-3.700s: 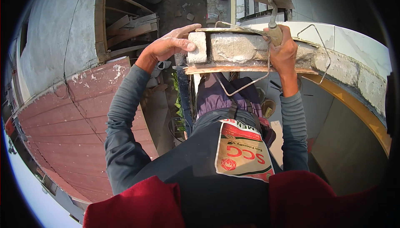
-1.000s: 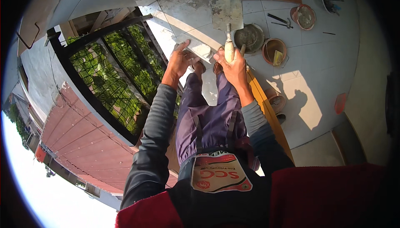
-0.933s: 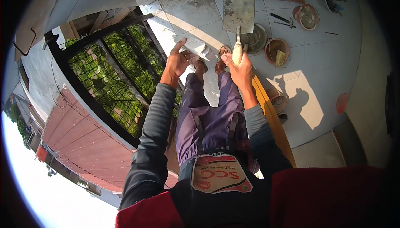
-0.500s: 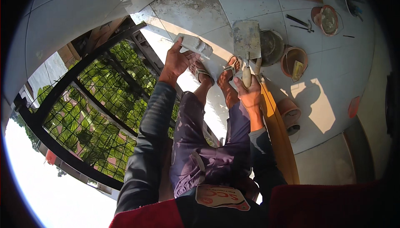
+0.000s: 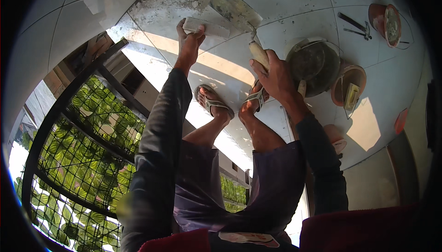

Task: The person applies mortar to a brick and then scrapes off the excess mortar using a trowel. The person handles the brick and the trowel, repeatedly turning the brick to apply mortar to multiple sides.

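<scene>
Clasping pale block [image 5: 212,28], left fingers [image 5: 181,29] half-curled, right fingers [image 5: 273,59] seemingly wrapped round trowel handle [image 5: 258,54]

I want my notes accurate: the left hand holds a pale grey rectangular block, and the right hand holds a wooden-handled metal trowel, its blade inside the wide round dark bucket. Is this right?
Only the blade is misplaced: the head view shows it outside the bucket, against the floor tiles to its left. The left hand does hold the block, the right hand the trowel.
</scene>
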`<state>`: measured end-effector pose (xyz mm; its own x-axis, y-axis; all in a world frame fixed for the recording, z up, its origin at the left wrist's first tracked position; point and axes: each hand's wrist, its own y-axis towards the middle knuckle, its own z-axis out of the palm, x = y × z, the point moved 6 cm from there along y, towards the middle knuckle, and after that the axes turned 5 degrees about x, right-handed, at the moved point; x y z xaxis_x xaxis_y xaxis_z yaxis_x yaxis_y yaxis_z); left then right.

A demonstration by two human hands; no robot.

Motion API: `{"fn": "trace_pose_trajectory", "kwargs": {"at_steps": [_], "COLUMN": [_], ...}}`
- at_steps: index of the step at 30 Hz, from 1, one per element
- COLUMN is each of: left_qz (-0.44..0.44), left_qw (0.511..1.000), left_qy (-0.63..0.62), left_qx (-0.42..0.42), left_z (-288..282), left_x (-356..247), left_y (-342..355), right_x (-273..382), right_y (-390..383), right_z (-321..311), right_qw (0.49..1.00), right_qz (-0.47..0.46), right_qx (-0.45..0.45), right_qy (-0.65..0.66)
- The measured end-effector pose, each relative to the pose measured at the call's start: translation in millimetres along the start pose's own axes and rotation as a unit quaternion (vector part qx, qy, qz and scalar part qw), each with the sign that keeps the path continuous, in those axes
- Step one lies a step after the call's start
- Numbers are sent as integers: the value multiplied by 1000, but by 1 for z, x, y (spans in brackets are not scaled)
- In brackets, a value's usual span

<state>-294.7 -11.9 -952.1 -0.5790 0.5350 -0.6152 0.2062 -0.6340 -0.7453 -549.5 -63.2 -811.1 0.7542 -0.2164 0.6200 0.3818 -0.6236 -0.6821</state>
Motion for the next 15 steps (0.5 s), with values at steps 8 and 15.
{"fn": "trace_pose_trajectory", "kwargs": {"at_steps": [8, 15], "left_qz": [-28, 155], "left_qw": [964, 792], "left_qy": [262, 587], "left_qx": [30, 63], "left_z": [-1, -5], "left_x": [15, -8], "left_y": [40, 44], "right_x": [-54, -63], "right_y": [50, 77], "right_z": [36, 64], "right_qw": [991, 988], "right_qz": [-98, -131], "right_qx": [-65, -82], "right_qy": [-62, 12]}}
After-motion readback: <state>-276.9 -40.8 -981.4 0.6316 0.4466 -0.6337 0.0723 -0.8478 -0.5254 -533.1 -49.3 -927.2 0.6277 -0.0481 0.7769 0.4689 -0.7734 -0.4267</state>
